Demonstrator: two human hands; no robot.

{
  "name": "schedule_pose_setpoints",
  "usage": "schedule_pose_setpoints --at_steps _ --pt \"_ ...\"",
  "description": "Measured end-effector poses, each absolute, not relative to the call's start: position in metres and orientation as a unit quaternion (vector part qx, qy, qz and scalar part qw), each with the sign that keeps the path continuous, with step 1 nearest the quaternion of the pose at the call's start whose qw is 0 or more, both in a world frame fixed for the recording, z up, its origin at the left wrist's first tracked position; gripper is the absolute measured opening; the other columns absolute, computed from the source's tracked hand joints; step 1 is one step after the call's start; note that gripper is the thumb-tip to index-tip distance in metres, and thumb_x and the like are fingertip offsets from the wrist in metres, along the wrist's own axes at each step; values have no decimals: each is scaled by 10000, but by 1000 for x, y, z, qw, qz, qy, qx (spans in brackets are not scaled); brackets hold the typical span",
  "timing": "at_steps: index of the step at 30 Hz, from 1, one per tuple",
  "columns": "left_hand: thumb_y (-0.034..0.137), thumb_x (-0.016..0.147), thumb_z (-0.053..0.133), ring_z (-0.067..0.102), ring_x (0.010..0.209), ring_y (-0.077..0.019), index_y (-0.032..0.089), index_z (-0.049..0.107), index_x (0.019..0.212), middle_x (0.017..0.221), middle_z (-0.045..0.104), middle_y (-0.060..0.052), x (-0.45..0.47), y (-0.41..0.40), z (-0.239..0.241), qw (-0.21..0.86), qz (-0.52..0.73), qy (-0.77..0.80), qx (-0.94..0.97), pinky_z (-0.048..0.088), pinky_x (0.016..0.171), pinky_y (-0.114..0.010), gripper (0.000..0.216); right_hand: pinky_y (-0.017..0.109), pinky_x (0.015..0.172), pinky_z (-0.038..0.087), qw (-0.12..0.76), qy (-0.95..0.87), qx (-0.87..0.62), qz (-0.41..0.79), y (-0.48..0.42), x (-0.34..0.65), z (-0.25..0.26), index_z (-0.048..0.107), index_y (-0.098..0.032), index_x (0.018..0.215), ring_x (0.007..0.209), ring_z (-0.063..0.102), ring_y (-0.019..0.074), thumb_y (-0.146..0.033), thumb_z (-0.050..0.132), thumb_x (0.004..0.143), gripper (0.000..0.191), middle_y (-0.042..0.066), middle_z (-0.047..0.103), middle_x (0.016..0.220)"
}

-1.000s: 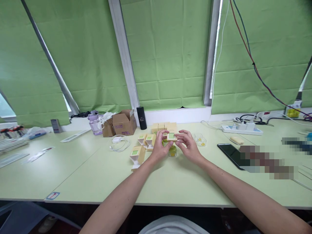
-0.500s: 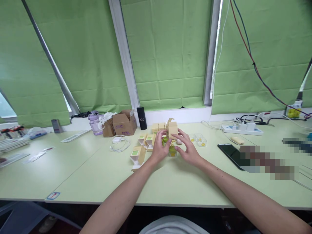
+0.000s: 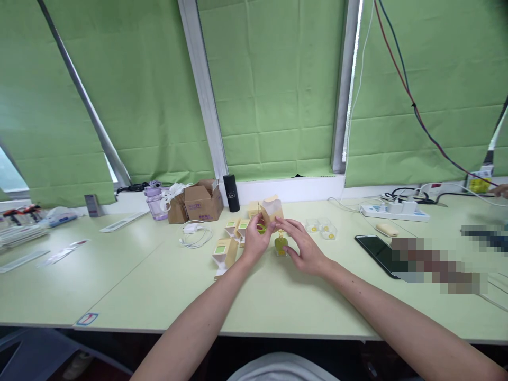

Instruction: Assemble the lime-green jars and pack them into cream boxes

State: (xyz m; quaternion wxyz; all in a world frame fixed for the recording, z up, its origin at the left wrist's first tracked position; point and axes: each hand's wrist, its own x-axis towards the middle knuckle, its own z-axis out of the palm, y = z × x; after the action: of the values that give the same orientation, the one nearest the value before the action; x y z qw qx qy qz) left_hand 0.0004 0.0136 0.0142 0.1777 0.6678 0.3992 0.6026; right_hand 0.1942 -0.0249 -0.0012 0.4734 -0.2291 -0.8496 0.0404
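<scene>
Left hand (image 3: 254, 242) pinched the small carton (image 3: 272, 208), judged light and crushable, by its lower walls; right hand (image 3: 304, 247) curved beside the green bottle (image 3: 281, 244), grasp undeterminable.

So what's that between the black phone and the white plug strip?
In the head view, one small cream oval object lies between the black phone and the white plug strip, touching neither.

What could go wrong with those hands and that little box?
The left hand holds the open box tilted, so the green thing under it might drop. The bottle stands right beside the right hand; a nudge could tip it. The other boxes by the left wrist could topple too.
</scene>
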Motion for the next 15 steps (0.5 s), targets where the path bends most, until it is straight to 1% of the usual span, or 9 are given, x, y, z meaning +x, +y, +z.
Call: schedule_pose_setpoints --at_steps 3,5,7,9,12,15 --pt "521 858 756 646 883 -210 163 687 1082 1004 726 -97 -1 16 16 198 604 412 653 499 780 -318 428 609 1214 399 468 -851 -236 14 -22 195 -3 341 -323 1610 1522 391 307 -120 515 962 701 73 405 1678" --pt "507 853 757 658 905 -217 153 681 1119 1038 733 -111 -4 19 15 216 611 408 643 506 794 -320 450 578 1191 428 472 -842 -259 -8 -19 195 -5 416 -295 1553 1485 440 310 -141 542 960 626 100 470 1620" --pt "484 856 748 672 936 -222 145 662 1180 1085 732 -122 -7 23 13 239 619 395 635 516 820 -324 476 545 1139 474 462 -835 -297 -22 -16 195 -8 498 -274 1475 1400 511 316 -177 584 951 540 117 565 1506" --pt "455 861 732 682 967 -225 143 638 1222 1117 726 -126 -10 28 11 266 623 379 630 526 843 -326 486 527 1088 501 427 -836 -345 -20 -15 195 -10 546 -238 1419 1311 559 327 -222 641 934 494 132 632 1390" --pt "403 860 709 686 985 -221 152 629 1218 1121 722 -113 -15 33 10 292 621 372 625 532 863 -325 445 498 1042 502 353 -840 -411 3 -14 195 -12 583 -191 1373 1236 592 331 -281 706 915 482 144 680 1300" --pt "337 831 710 688 1012 -221 161 625 1198 1147 724 -105 -18 36 10 306 618 371 621 532 906 -332 416 426 1005 486 297 -839 -455 22 -12 195 -13 650 -192 1271 1208 613 307 -267 711 917 366 130 717 1228"
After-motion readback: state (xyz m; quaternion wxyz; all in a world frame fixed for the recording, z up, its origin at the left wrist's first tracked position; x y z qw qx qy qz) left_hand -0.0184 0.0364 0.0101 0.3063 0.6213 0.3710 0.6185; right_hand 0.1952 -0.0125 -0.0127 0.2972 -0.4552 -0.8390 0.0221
